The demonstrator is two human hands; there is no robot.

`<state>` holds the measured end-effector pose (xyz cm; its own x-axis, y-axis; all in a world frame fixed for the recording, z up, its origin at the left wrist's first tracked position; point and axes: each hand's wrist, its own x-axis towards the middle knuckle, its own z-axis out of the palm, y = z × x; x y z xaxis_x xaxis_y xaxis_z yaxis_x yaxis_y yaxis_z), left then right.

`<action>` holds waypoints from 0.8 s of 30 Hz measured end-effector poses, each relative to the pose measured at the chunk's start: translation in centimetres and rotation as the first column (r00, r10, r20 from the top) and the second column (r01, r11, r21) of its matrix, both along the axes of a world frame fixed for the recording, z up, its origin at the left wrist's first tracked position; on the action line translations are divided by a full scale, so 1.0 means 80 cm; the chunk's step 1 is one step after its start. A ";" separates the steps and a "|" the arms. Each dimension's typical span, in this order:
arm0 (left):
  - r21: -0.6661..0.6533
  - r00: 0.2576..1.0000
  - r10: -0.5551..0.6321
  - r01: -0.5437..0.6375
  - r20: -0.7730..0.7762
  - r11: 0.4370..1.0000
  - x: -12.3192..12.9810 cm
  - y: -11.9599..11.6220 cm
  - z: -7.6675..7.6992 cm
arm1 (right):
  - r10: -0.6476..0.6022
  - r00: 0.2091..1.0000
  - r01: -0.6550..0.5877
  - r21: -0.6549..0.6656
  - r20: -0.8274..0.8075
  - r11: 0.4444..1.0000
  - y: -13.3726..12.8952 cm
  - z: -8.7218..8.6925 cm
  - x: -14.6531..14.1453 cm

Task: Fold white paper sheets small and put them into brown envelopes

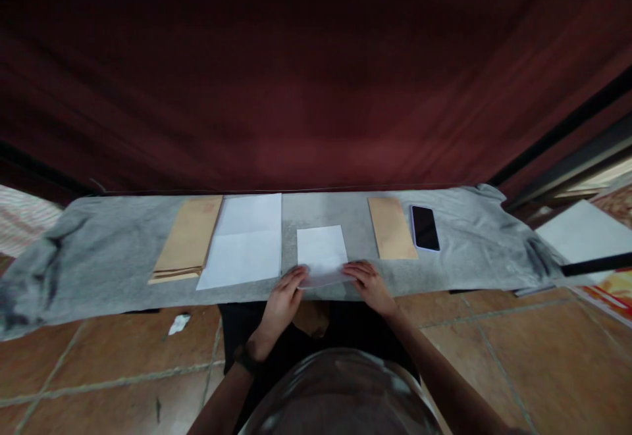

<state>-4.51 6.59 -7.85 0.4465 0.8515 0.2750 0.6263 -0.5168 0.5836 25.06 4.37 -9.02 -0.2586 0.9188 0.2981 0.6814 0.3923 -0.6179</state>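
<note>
My left hand (287, 291) and right hand (369, 283) hold a white sheet (322, 244) by its near corners, midway along a grey cloth (323, 208). Left of it lie larger white paper (249, 241) and stacked brown paper (190, 234); right, a brown piece (392, 229) and a phone (425, 228).

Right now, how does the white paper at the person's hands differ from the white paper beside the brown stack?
The held paper looks smaller than the other paper beside the brown stack. The held paper's near end looks bent between the left hand and right hand; the other paper lies flat, untouched. Both are white and rest on the gray cloth.
</note>
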 end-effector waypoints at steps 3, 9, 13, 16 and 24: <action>-0.059 0.997 0.073 -0.071 0.035 0.996 0.007 0.019 0.005 | -0.053 0.998 0.054 -0.029 0.022 0.998 0.013 0.006 -0.001; -0.241 0.951 0.289 -0.257 0.108 0.936 0.020 0.039 0.021 | -0.218 0.974 0.226 -0.143 0.067 0.964 0.043 0.010 -0.010; -0.275 0.919 0.393 -0.382 -0.015 0.882 0.032 0.054 0.028 | -0.331 0.942 0.335 -0.243 0.061 0.910 0.064 0.014 -0.019; -0.248 0.897 0.429 -0.441 -0.103 0.862 0.043 0.069 0.035 | -0.383 0.915 0.404 -0.276 0.127 0.872 0.078 0.020 -0.026; -0.210 0.799 0.472 -0.568 -0.372 0.796 0.062 0.100 0.050 | -0.444 0.813 0.549 -0.241 0.376 0.800 0.106 0.033 -0.045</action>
<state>0.43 14.59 -3.88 -0.0722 0.9927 -0.0963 0.9090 0.1052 0.4032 21.49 12.88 -6.38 0.2363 0.9703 -0.0522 0.8892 -0.2377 -0.3909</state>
